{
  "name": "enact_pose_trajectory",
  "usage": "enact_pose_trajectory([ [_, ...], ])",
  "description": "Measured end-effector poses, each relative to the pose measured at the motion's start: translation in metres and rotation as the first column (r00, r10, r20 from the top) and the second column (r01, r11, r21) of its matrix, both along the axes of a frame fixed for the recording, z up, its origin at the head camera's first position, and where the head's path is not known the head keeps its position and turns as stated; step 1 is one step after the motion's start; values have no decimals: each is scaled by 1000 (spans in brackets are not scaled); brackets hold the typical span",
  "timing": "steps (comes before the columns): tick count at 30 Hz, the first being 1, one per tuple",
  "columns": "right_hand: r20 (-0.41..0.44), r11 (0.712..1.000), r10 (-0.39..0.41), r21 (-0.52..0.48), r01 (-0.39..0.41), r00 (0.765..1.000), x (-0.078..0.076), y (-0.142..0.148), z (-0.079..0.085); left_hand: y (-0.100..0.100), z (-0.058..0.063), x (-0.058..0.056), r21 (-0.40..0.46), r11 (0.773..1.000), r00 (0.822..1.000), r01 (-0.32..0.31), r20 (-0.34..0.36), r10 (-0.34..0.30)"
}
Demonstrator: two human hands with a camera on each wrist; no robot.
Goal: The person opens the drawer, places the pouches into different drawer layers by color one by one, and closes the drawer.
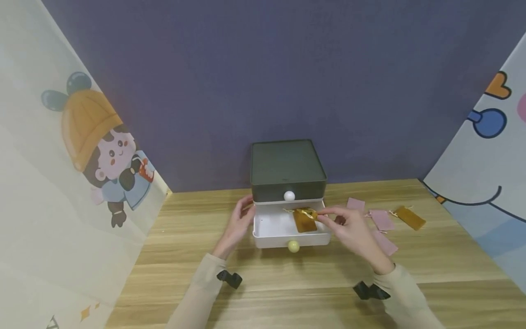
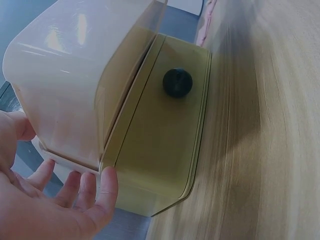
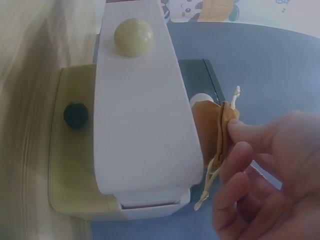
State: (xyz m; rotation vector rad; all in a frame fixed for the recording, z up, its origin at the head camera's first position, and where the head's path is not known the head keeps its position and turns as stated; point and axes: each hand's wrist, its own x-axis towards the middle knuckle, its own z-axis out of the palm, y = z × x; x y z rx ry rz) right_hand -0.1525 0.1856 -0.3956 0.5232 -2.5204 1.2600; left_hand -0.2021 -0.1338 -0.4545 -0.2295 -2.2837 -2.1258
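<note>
Brown pouch [image 3: 223, 131] is being pinched by right hand [image 1: 353, 232], left hand [image 1: 238, 225] fingers spread; dangling cord [image 3: 212, 175] could be getting snagged by drawer [image 1: 272, 242].

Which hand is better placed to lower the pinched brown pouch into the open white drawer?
Likely the right hand: it pinches the brown pouch over the open white drawer. The left hand is at the left of the drawer unit, apart from the pouch, so seems better for steadying.

Mustard pouch [image 1: 305, 224], pink pouches [image 1: 382, 220], white drawer [image 1: 271, 241], wood-grained table [image 1: 296, 288]
</note>
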Motion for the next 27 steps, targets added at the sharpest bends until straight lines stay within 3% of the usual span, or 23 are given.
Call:
enact_pose_trajectory([
  [19, -19, 995, 49, 91, -47, 999, -16, -14, -7, 1, 0, 0, -21, 999, 1000, -24, -10, 24],
  [27, -3, 991, 32, 130, -32, 999, -20, -21, -6, 1, 2, 2, -22, 999, 1000, -25, 3, 25],
])
